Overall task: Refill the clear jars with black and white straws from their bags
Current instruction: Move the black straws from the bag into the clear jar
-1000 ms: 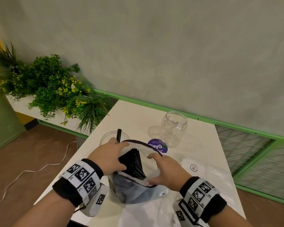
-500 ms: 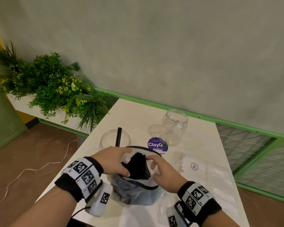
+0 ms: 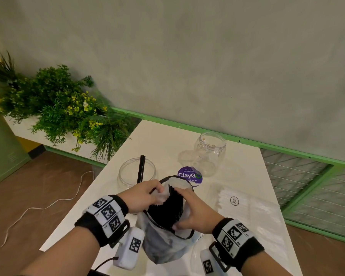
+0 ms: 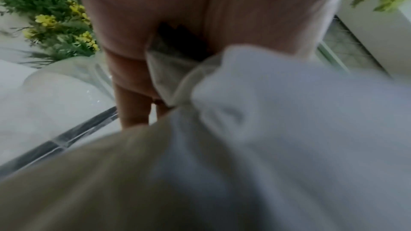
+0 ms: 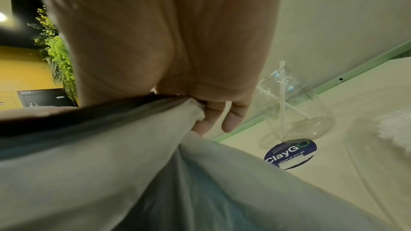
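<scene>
On the table (image 3: pixel 163 136), your bag (image 3: pixel 163 246) sat nearest; one jar (image 3: pixel 127 176) behind-left, another (image 3: pixel 210 152) behind-right, a packet (image 3: pixel 247 208) right.

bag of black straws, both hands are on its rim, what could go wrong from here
1. The bag stands soft and unsupported near the table's front edge; if the left hand or right hand lets go, it may slump and spill black straws.
2. The left jar sits close behind the left hand, so lifting a bundle out could knock it.
3. The plastic bunched in both hands could snag straws as they come out.
</scene>
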{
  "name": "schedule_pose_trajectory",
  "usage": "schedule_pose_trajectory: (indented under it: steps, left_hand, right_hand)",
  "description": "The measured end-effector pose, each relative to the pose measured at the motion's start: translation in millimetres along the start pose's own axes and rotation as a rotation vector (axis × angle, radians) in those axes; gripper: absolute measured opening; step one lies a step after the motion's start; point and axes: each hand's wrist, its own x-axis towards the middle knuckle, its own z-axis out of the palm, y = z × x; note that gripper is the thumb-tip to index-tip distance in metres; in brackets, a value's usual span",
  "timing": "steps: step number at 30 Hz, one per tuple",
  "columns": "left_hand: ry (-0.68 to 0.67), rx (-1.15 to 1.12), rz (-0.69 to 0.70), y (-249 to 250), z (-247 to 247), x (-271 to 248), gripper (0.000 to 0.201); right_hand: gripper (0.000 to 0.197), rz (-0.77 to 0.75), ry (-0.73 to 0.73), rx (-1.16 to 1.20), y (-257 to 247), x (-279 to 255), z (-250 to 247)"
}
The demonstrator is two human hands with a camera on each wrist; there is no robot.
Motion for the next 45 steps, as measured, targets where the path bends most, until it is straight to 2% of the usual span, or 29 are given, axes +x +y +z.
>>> schedule_pose_trajectory:
  steps: [6, 8, 12, 15, 17, 19, 21, 22, 24, 25, 27, 29, 30, 32, 34, 36, 38, 40, 42, 45]
  left_hand:
    - [-0.024, -0.083, 0.000, -2.8, -0.8, 1.0, 0.042]
    - [-0.037, -0.085, -0.006, -2.5, 1.4, 1.7, 0.036]
    - [-0.026, -0.067, -0.022, -3.8, 4.0, 5.6, 0.024]
    - [-0.016, 0.158, -0.058, -3.6, -2.2, 2.6, 0.028]
    - [0.064, 0.399, -0.070, -0.5, -8.1, -2.5, 0.033]
    - [0.241, 0.621, -0.032, 8.1, -9.6, -13.4, 0.039]
    - [0.458, 0.714, 0.127, 22.6, -5.6, -26.5, 0.045]
    - [0.508, 0.700, 0.235, 29.1, -1.5, -32.2, 0.051]
    - [0.425, 0.650, 0.362, 37.6, 8.1, -43.3, 0.070]
    - [0.333, 0.638, 0.354, 37.2, 13.2, -46.8, 0.081]
    - [0.173, 0.711, 0.264, 28.3, 23.4, -48.0, 0.099]
    - [0.144, 0.826, 0.162, 13.3, 28.7, -43.6, 0.105]
    - [0.156, 0.849, 0.110, 7.3, 29.0, -41.4, 0.101]
    - [0.197, 0.811, 0.052, -0.9, 26.0, -38.2, 0.079]
    - [0.217, 0.781, 0.050, -3.5, 23.0, -36.7, 0.053]
    - [0.244, 0.786, 0.064, -2.1, 20.8, -36.0, 0.037]
    - [0.320, 0.758, 0.090, 0.6, 17.1, -36.0, 0.030]
    - [0.383, 0.716, 0.114, 2.8, 13.6, -36.7, 0.026]
    - [0.373, 0.703, 0.110, 1.9, 12.6, -36.3, 0.025]
    - [0.288, 0.689, 0.046, -2.1, 16.1, -31.3, 0.024]
  right_hand:
    - [0.087, -0.021, 0.073, 0.027, 5.0, 6.1, 2.9]
    - [0.086, -0.014, 0.059, 0.019, 3.9, 6.3, 4.3]
    - [0.070, -0.004, 0.045, -0.023, -0.3, 7.4, 4.9]
    - [0.064, 0.025, 0.051, 0.011, 4.1, 8.9, 8.0]
    - [0.066, 0.021, 0.038, -0.007, 6.2, 9.1, 9.5]
    - [0.061, 0.007, 0.025, -0.052, 5.9, 10.0, 10.6]
    - [0.047, -0.004, 0.020, -0.071, 3.3, 11.2, 10.9]
    - [0.040, -0.010, 0.033, -0.057, 2.1, 11.5, 10.9]
    - [0.032, -0.023, 0.062, 0.009, 0.6, 10.7, 11.0]
    - [0.030, -0.024, 0.067, 0.040, 0.1, 10.1, 10.8]
    - [0.028, -0.026, 0.086, 0.090, -0.3, 7.2, 9.0]
    - [0.024, -0.034, 0.142, 0.126, 2.3, 4.1, 6.5]
    - [0.022, -0.041, 0.162, 0.118, 3.3, 2.1, 4.0]
    - [0.022, -0.052, 0.162, 0.058, 4.9, -2.5, -1.7]
    - [0.026, -0.055, 0.129, 0.016, 7.6, -6.1, -6.7]
    - [0.018, -0.066, 0.135, 0.035, 7.7, -8.0, -11.8]
    - [0.009, -0.091, 0.206, 0.109, 7.5, -8.8, -16.2]
    - [0.015, -0.086, 0.281, 0.231, 9.4, -10.9, -17.9]
    - [0.020, -0.062, 0.284, 0.252, 15.1, -12.3, -14.3]
    - [0.026, 0.009, 0.231, 0.177, 26.9, -9.9, -4.1]
